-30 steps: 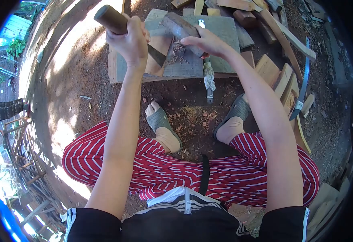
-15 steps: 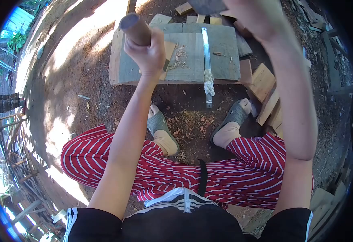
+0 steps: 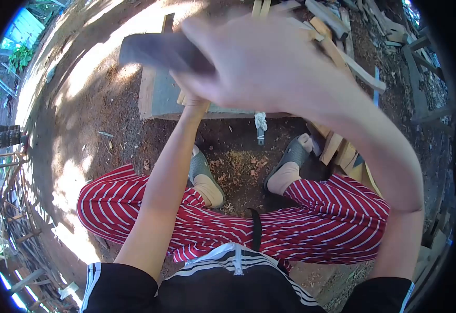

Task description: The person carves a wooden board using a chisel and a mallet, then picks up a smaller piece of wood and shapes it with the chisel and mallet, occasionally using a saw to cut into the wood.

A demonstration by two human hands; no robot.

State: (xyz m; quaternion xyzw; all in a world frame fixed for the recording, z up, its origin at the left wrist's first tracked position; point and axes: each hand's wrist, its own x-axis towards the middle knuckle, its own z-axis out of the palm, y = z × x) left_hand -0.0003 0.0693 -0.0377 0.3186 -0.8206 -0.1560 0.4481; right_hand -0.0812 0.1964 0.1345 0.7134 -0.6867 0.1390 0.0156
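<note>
My right hand (image 3: 264, 65) is smeared by motion and stretches across in front of the bench. Its fingers are closed round a dark, flat-sided block (image 3: 157, 52), also blurred. Behind it, most of my left hand (image 3: 189, 86) is hidden; half a second earlier it gripped a thick round wooden handle, now covered. My left forearm reaches up to the near edge of the grey wooden bench (image 3: 163, 96). A flat metal blade with a white-wrapped end (image 3: 260, 122) sticks out over that edge.
Wood offcuts (image 3: 345, 156) lie beside my right foot, with more planks (image 3: 332, 26) at the back right. Shavings (image 3: 243, 167) cover the dirt between my sandalled feet (image 3: 204, 175). A frame of sticks (image 3: 14, 198) stands far left.
My right hand has swung left and downward with the dark block, now covering my left hand and much of the bench top. My left arm has barely moved.
</note>
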